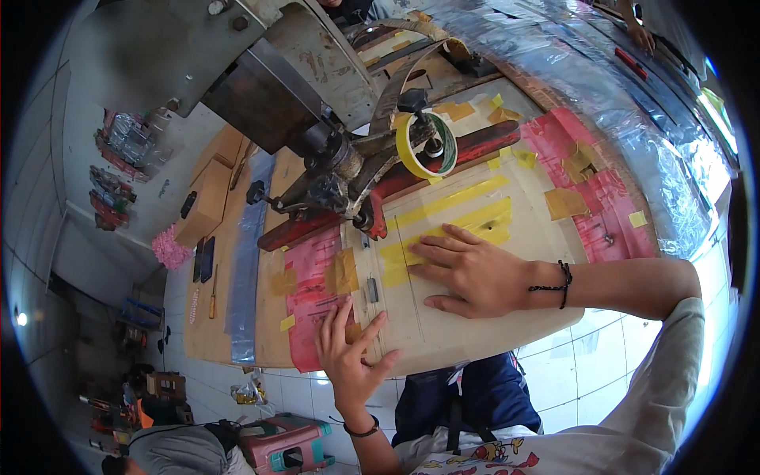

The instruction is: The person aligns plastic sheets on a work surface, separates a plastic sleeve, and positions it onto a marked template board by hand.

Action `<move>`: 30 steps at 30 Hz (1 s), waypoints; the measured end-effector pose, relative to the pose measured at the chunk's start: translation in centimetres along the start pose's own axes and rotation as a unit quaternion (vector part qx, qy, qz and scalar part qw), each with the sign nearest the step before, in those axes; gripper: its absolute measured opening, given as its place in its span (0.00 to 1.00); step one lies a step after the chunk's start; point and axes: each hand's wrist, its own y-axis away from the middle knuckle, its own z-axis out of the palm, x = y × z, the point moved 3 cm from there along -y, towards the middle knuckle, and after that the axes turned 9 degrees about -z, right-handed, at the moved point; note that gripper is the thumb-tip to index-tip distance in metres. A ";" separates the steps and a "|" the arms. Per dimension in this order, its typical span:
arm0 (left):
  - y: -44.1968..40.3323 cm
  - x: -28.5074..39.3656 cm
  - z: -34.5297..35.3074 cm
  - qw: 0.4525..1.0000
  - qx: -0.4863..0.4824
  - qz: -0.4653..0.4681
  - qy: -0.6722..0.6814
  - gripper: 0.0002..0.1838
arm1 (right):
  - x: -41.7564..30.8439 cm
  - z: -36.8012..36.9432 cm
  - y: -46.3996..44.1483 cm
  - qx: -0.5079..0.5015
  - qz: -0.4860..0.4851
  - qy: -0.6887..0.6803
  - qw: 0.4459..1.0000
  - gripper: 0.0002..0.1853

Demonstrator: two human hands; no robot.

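Observation:
My right hand (475, 273) lies flat with its fingers spread on a beige board (443, 340), partly over strips of yellow tape (491, 222). My left hand (352, 348) rests with fingers apart at the board's left side, beside red plastic sheeting (305, 317). A small dark metal piece (373, 290) lies just above my left fingertips. Beyond the hands stands a machine head (336, 158) with a red bar (483, 146) under it. On a knob of the machine hangs a roll of yellow tape (405, 150). Neither hand holds anything.
To the left are a cardboard box (207, 202), a phone (207, 260), a screwdriver (212, 305) and blue plastic film (247, 293). Clear plastic sheets (546, 63) cover the back right. A co-worker's hand (641, 38) shows at the top right. A person in grey and a stool (289, 447) are lower left.

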 end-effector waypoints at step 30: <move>0.2 -0.3 0.3 1.000 0.012 -0.006 0.003 0.29 | -0.3 -0.6 -0.2 -0.004 0.001 0.004 1.000 0.28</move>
